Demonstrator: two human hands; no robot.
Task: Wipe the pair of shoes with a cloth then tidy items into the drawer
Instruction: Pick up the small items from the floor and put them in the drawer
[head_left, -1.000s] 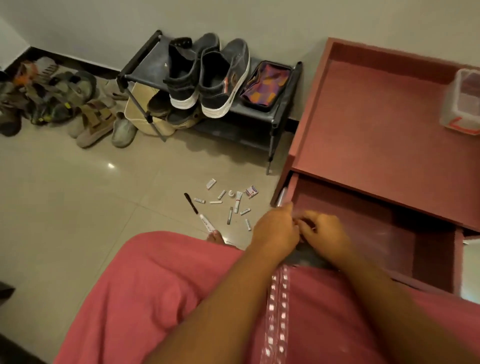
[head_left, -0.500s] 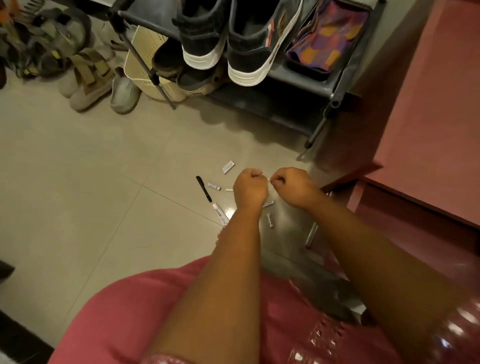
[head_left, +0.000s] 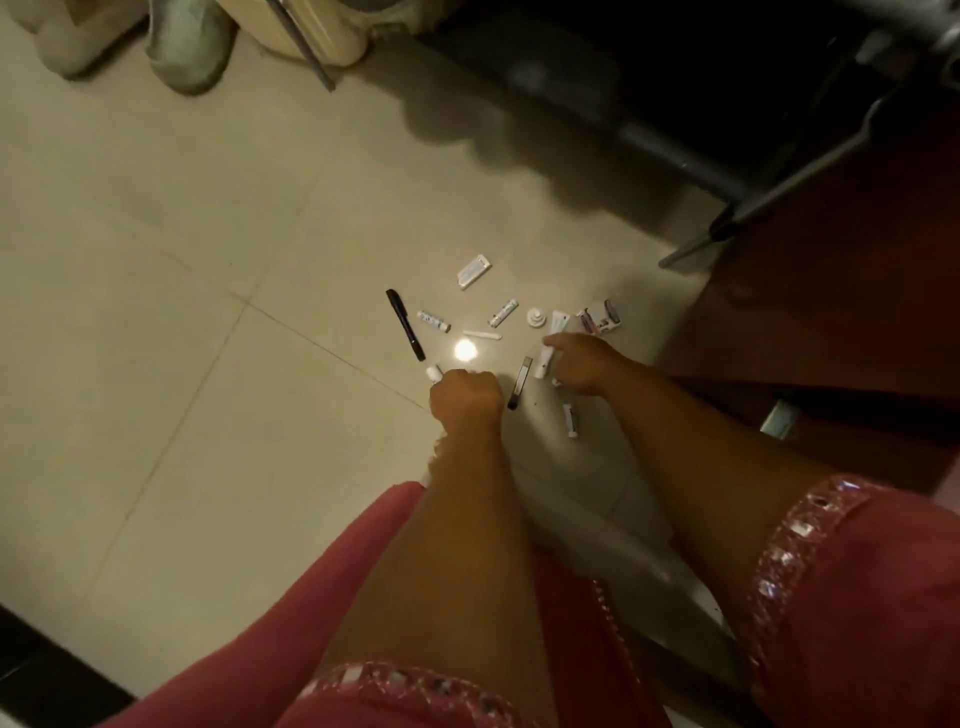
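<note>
On the tiled floor (head_left: 182, 312), left hand (head_left: 465, 397) grips a white tube (head_left: 434, 372); right hand (head_left: 584, 364) touches another tube (head_left: 545, 358).

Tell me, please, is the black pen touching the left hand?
Apart. In the head view, bare floor shows between the black pen's lower tip and the left hand.

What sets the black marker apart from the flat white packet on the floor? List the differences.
The black marker is dark, long and slim; the white packet is pale, short and flat. The marker lies nearer the left hand, while the packet lies farthest from both hands. The marker's length runs toward the left hand; the packet slants the other way. Both lie loose on the tile floor, untouched.
</note>
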